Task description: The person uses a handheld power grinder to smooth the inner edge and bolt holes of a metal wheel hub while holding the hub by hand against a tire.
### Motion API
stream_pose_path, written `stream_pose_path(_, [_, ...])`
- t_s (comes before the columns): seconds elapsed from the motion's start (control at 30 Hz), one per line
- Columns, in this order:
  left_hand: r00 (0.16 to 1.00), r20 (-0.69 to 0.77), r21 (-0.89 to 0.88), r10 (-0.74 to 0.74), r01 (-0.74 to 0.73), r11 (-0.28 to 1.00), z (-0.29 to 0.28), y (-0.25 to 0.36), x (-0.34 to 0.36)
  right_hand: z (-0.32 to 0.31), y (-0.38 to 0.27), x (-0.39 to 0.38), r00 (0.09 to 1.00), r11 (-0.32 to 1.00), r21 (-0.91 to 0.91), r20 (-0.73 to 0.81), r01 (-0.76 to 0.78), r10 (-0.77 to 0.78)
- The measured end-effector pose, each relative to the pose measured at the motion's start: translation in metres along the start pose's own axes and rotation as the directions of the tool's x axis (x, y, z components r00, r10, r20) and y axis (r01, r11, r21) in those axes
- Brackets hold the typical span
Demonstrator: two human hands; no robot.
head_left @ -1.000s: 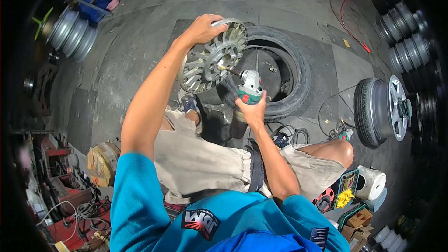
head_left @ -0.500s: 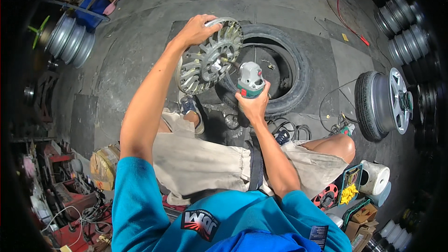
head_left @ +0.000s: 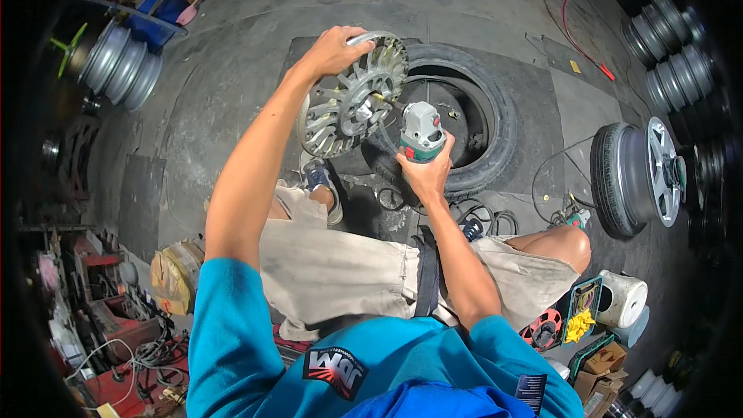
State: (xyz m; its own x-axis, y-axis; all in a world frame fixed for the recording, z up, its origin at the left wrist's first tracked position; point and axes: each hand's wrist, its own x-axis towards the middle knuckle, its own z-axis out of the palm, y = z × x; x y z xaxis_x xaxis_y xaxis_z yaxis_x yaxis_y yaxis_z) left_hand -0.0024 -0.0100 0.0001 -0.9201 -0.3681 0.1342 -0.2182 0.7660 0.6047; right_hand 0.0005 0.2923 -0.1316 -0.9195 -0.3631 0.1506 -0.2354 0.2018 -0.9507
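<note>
My left hand (head_left: 338,50) grips the upper rim of a round, many-spoked metal wheel face (head_left: 319,130), which is held up at a tilt. Its fingers are closed over the edge. My right hand (head_left: 428,172) is wrapped round the body of a power grinder (head_left: 422,125) with a grey head and a green-and-red housing. From the grinder's head a thin shaft points left to the hub at the wheel face's middle. Whether the tip touches the metal I cannot tell. Behind and below both lies a black tyre (head_left: 501,112) flat on the floor.
A wheel rim with a tyre (head_left: 615,178) stands at the right. Stacked rims (head_left: 672,70) line the far right, and more rims (head_left: 120,66) stand at the left. Cables (head_left: 495,220) lie by my right foot. A red tool tray (head_left: 116,317) sits at the lower left.
The whole view has shifted slightly. Both hands keep their holds, and the wheel face and grinder stay in nearly the same position against each other.
</note>
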Motion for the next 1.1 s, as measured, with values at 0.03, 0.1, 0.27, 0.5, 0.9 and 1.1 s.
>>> stream_pose_path(0.03, [1.0,-0.01,-0.014,-0.008,0.008,1.0,0.002,0.0,0.001,-0.001,0.002,-0.001,1.0,1.0,-0.02,-0.008,0.005,-0.006])
stream_pose_path(0.1, [0.999,-0.027,-0.029,-0.02,0.019,0.999,0.003,0.001,0.004,-0.001,0.004,-0.004,1.0,0.997,-0.075,-0.005,0.012,-0.012])
stream_pose_path(0.27, [0.999,0.033,-0.05,-0.026,0.028,0.998,-0.001,0.002,0.009,0.002,0.011,-0.003,0.999,0.997,-0.07,-0.026,0.024,-0.025])
stream_pose_path(0.5, [0.995,0.085,-0.063,-0.059,0.064,0.996,-0.003,0.014,0.006,0.0,0.011,-0.001,0.999,0.998,-0.056,-0.006,0.041,-0.041])
stream_pose_path(0.9, [0.996,0.057,-0.078,-0.076,0.08,0.994,0.003,0.001,0.011,-0.003,0.017,-0.007,0.999,0.998,-0.066,-0.034,0.0,-0.002])
stream_pose_path(1.1, [0.999,0.006,-0.026,-0.054,0.054,0.998,-0.001,-0.011,0.008,-0.004,0.005,0.001,1.0,0.998,-0.064,-0.018,0.013,-0.014])
